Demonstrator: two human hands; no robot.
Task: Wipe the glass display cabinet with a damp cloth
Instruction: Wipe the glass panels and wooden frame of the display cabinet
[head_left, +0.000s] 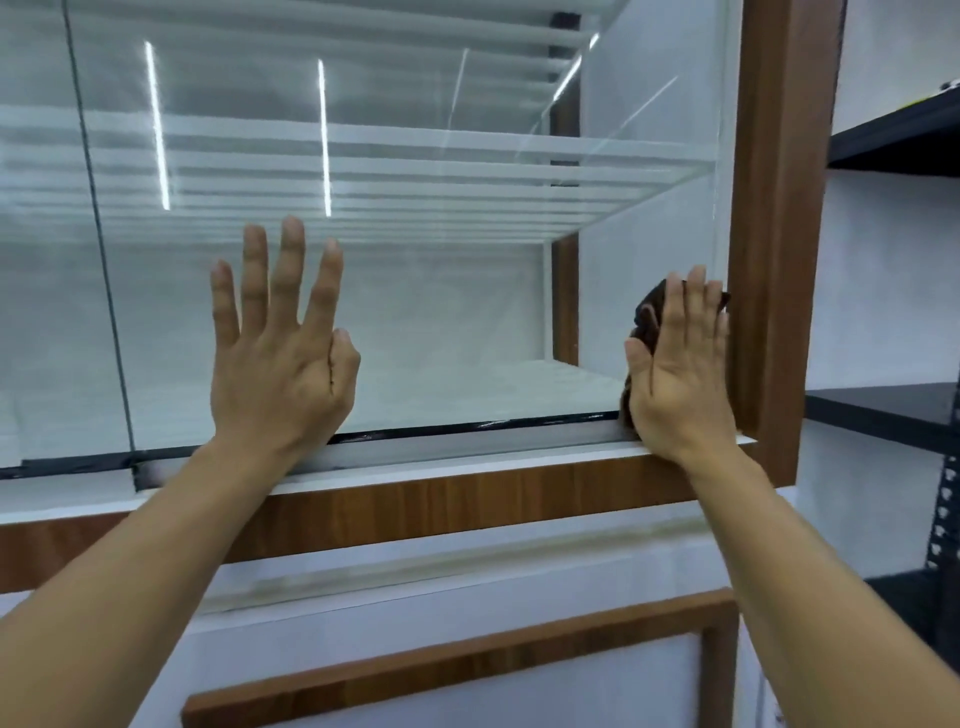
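Both hands flat on the glass display cabinet (441, 322)
Right hand (678, 374) presses a dark cloth (647, 317) in the pane's lower right corner – fingers straight; left hand (280, 353) spread wide, holding nothing

Cloth (647, 318) between right hand (680, 376) and glass (441, 312), beside frame (774, 234); left hand (280, 376) leftward

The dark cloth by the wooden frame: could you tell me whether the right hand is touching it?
Touching. The head view shows the right hand lying flat over the dark cloth, which peeks out along the hand's left side.
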